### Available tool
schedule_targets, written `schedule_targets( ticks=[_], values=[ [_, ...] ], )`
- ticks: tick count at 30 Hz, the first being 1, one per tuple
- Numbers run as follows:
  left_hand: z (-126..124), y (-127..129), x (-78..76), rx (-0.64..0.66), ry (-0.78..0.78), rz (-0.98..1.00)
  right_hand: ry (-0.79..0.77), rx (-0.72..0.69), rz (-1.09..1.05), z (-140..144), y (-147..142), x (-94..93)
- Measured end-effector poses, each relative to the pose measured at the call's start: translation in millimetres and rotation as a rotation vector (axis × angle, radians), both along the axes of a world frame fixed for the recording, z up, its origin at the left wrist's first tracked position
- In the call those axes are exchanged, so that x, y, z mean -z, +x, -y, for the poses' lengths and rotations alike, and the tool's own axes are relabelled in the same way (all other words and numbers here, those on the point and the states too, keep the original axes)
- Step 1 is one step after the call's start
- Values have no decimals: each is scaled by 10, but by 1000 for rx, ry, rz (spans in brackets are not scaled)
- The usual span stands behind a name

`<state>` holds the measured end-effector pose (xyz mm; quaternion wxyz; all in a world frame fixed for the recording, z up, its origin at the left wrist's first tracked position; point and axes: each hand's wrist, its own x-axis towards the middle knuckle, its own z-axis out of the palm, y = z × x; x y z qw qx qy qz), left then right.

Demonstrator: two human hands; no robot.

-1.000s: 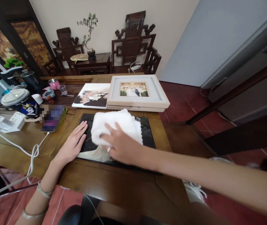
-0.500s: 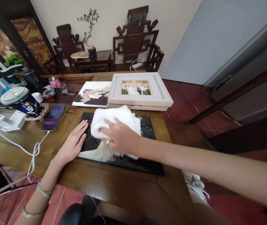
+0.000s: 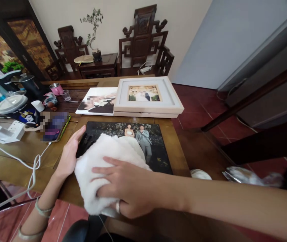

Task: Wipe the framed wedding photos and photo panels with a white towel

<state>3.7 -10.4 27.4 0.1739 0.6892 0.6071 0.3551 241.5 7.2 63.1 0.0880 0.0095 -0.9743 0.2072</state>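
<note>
two hands are at work on the dark wedding photo panel (image 3: 133,144) at the table's near edge: the left hand (image 3: 69,156) is laid flat steadying its left edge, the right hand (image 3: 125,190) is pressed spread on the white towel (image 3: 103,161) over the panel's near left corner, so wiping is judged underway, with the bare far right part probably to be covered next.

Both arms are seen bare to beyond the forearm, with no sleeve in view. A plain pale metal ring is worn on a finger of the right hand (image 3: 125,188), low near the knuckle. Two thin bangles are worn on the left forearm below the left hand (image 3: 69,156): one pale greenish band (image 3: 41,210) close to the wrist, and a second silvery band (image 3: 26,233) further up the arm. No watch, glove or nail varnish can be made out.
</note>
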Motion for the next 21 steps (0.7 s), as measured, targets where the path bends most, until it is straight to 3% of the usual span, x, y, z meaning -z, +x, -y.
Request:
schedule_targets(
  ticks=[6,11,16,18,21],
  values=[
    [-41,26,89,97,-23,-196,-110,338,21,-312,167,53],
    [-58,9,129,95,-6,-256,-260,570,-63,-703,-221,62],
    [-58,2,133,68,-5,-277,-413,611,-122,-891,-646,-5],
    [-55,5,127,71,-6,-278,-445,610,-130,-897,-644,-9],
    [-50,17,111,87,-11,-274,-437,631,-124,-851,-411,18]
  ],
)
